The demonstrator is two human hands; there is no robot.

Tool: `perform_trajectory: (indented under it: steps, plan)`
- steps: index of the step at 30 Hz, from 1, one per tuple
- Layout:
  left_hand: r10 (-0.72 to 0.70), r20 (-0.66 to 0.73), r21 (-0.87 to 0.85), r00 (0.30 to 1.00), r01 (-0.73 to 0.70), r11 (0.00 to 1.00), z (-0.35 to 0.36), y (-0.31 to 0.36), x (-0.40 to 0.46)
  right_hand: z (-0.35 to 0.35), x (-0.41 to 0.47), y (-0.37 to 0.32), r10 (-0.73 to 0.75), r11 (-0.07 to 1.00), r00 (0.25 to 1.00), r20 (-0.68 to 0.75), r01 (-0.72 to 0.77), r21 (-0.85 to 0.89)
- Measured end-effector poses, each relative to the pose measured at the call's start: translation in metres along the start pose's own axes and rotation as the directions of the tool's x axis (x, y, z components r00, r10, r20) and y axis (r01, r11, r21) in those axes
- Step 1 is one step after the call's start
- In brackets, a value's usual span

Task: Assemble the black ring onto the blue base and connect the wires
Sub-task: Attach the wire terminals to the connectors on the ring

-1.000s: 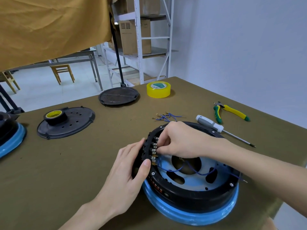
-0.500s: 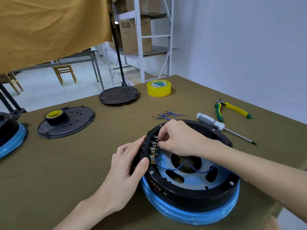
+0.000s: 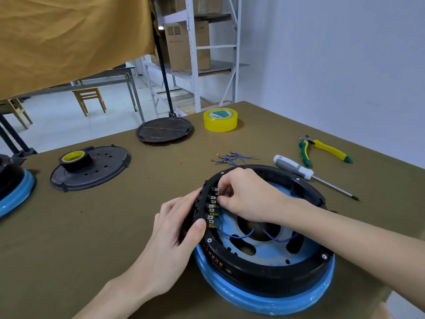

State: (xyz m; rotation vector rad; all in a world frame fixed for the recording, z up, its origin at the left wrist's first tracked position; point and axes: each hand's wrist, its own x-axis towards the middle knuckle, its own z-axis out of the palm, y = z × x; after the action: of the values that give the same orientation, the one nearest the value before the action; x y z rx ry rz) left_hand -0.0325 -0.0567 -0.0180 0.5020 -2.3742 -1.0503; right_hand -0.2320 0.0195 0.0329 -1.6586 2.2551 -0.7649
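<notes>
On the blue base (image 3: pixel 264 298) the black ring (image 3: pixel 264 270) is sitting as before; left hand (image 3: pixel 174 236) is still gripping its rim, right hand (image 3: pixel 248 196) still pinching at the terminals (image 3: pixel 211 210), one blue wire (image 3: pixel 236 236) looping inside; behind it, loose wires (image 3: pixel 230 157), one screwdriver (image 3: pixel 296 168)

The right hand (image 3: pixel 248 194) covered the upper terminals of the strip at nine o'clock on the black ring (image 3: pixel 264 270), so whatever its curled fingertips pinched there could not be made out. The left hand (image 3: pixel 170 236) hid the ring's outer wall at that same spot, and only its thumb showed on the rim. The right forearm crossed the ring and the blue base (image 3: pixel 259 298) at three o'clock and ran off the right edge. The blue wires (image 3: pixel 239 236) vanished under the right hand. A second blue base (image 3: pixel 13 199) was cut by the left edge. Red markings on the ring's wall at seven o'clock were too small to read.
</notes>
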Motion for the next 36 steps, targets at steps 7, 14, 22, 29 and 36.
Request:
perform_trajectory:
  steps: [7, 14, 22, 29, 36]
  plan:
    - [0.014, 0.004, -0.01, 1.0, -0.014, 1.0, 0.0, -0.001, 0.0, -0.001, -0.002, -0.001, -0.027, 0.999, 1.0, -0.008, 0.027, 0.037]
    - [0.012, 0.0, 0.019, 1.0, -0.012, 1.0, -0.001, 0.002, -0.001, -0.014, -0.002, 0.007, 0.106, 0.973, 0.99, 0.093, -0.123, 0.195]
    - [0.023, -0.001, 0.032, 1.0, -0.023, 0.999, -0.002, 0.003, -0.001, -0.019, 0.001, 0.008, 0.281, 0.83, 0.909, 0.307, -0.391, 0.398]
    - [0.034, -0.007, 0.007, 0.999, -0.034, 0.999, -0.002, 0.001, -0.001, -0.018, 0.01, 0.003, 0.285, 0.822, 0.883, 0.373, -0.425, 0.378]
    - [0.021, -0.008, -0.049, 1.0, -0.022, 0.999, -0.002, 0.001, 0.0, -0.018, 0.016, -0.001, 0.288, 0.84, 0.869, 0.402, -0.43, 0.33]
